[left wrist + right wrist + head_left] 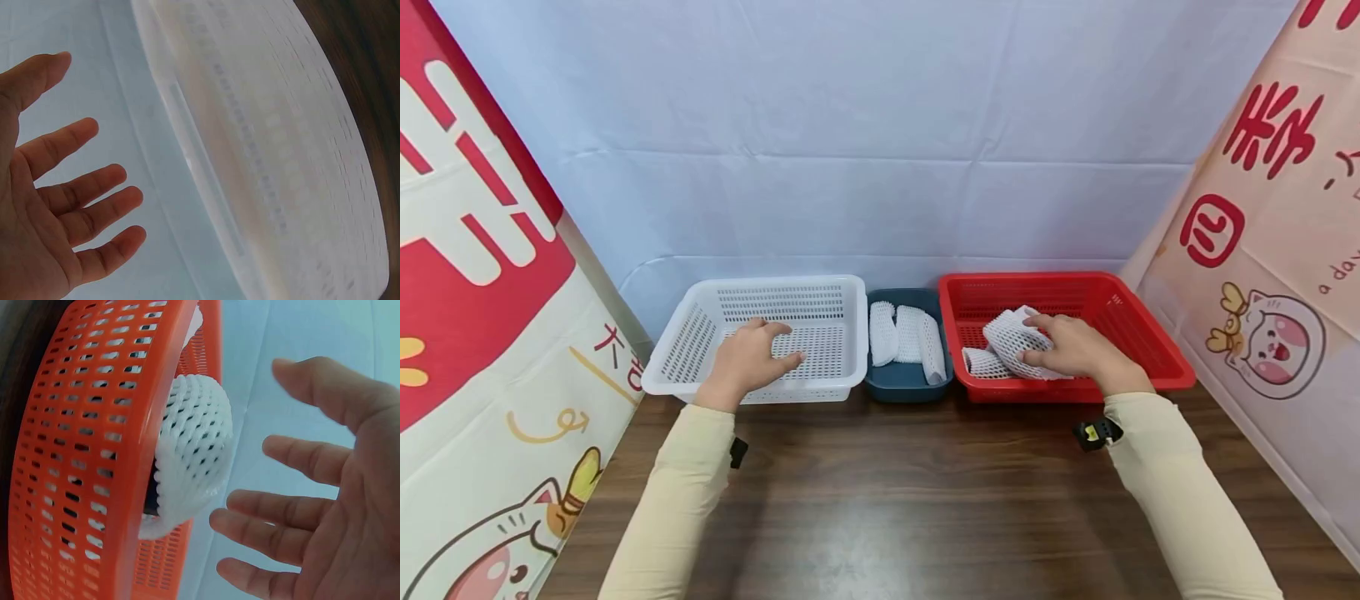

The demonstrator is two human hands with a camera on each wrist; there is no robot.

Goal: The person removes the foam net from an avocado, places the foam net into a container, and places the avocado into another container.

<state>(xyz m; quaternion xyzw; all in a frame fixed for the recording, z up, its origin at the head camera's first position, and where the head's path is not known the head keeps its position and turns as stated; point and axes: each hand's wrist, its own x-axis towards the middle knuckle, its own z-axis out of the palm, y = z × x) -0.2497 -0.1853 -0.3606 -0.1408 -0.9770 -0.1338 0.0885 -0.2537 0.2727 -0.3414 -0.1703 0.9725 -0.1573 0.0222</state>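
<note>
My right hand (pixel 1071 348) is over the red basket (pixel 1157 358), fingers spread and relaxed. Right beside it bulges a white foam net sleeve (pixel 195 425); a gap shows between the fingertips and this sleeve in the right wrist view. A dark patch is visible at the sleeve's lower edge there. Another white net sleeve (pixel 985 364) lies lower in the same basket, partly covered. Over the white basket (pixel 857 333), my left hand (pixel 748 358) hovers with its fingers apart and nothing in them. The left wrist view shows its bare palm (pixel 37 244).
Between the two larger baskets stands a dark blue basket (pixel 906 382) holding white foam net sleeves (pixel 883 333). All three rest on a brown wooden table (pixel 887 500). A pale cloth (pixel 880 200) hangs behind, with printed cloths (pixel 1247 250) at the sides.
</note>
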